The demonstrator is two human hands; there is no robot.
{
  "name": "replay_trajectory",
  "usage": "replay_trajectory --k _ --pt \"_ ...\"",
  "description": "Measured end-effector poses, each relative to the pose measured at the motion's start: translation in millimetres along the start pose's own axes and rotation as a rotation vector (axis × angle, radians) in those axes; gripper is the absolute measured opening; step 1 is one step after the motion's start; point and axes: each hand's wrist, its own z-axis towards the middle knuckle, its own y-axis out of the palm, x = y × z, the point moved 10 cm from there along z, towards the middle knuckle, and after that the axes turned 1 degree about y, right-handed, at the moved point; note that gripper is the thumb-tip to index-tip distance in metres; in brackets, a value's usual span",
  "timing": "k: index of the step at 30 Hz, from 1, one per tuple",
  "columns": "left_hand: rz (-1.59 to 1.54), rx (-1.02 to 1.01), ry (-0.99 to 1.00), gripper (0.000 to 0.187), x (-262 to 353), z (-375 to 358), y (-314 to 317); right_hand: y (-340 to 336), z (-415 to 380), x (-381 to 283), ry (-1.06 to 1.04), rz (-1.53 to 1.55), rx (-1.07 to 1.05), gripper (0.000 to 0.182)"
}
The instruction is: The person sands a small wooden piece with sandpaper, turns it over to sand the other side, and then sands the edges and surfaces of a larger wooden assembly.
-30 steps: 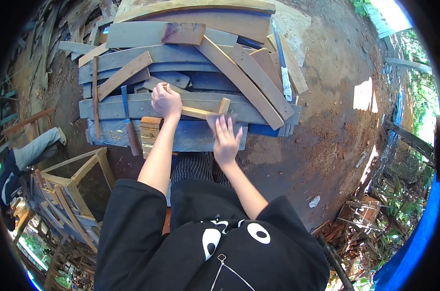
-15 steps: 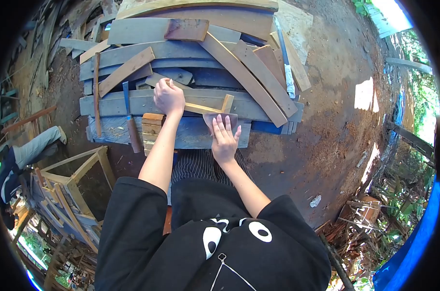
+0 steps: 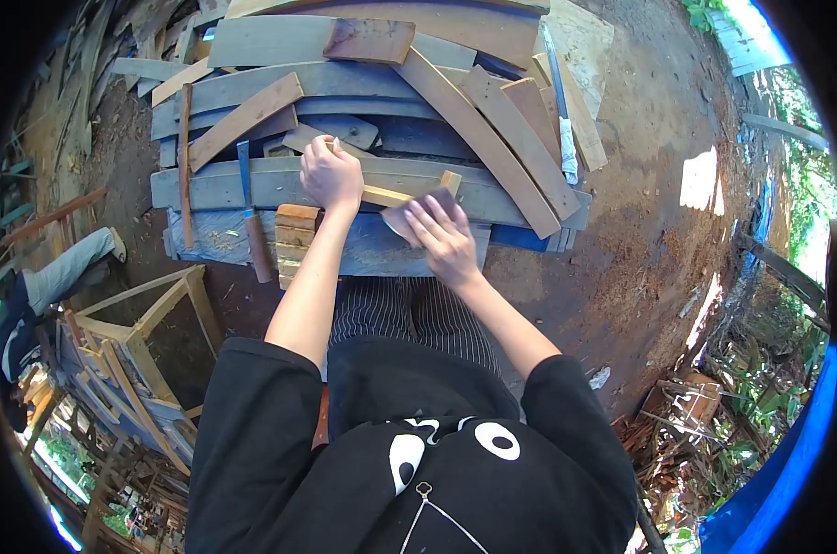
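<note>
My left hand (image 3: 333,175) is closed around one end of a slim, light-coloured wooden piece (image 3: 386,196), which lies over the grey plank (image 3: 243,185). A short stub stands out from the far end of that piece. Under the fingers of my right hand (image 3: 448,245) is a dark brown sheet of sandpaper (image 3: 402,220), its edge against the wooden piece. The right fingers are slightly blurred. Just left of my left forearm sits a small stack of wood blocks (image 3: 297,222). Beyond it lies a chisel (image 3: 254,235) with a brown handle and a blue-grey blade.
Loose boards (image 3: 474,138) criss-cross the bench, with a reddish-brown block (image 3: 370,40) on top. A long saw-like blade (image 3: 559,102) with a wrapped handle lies at the right. At the left are a wooden frame (image 3: 165,305) and another person's leg (image 3: 72,268).
My right hand has moved right with the sandpaper, which is now tilted. My left hand keeps its hold on the wooden piece. The whole view has shifted slightly.
</note>
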Motion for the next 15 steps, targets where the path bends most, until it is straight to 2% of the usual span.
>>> replay_trajectory --k 3,7,9,13,15 --pt "0.019 -0.005 0.005 0.013 0.0 0.0 0.2 1.9 23.6 -5.9 0.008 0.061 0.011 0.040" --pt "-0.004 0.006 0.009 0.013 -0.2 -0.1 -1.3 -6.3 -40.8 17.3 0.044 -0.053 -0.026 0.041" --pt "-0.004 0.010 0.004 0.013 0.2 0.0 -1.9 -2.9 -47.1 22.6 0.089 0.020 -0.025 0.042" --pt "0.007 0.006 -0.002 0.012 -0.9 0.7 0.5 -0.5 17.0 3.7 0.091 0.042 0.074 0.042" --pt "0.007 0.008 0.001 0.012 0.4 0.1 -2.1 9.3 26.4 3.0 0.137 0.007 0.042 0.041"
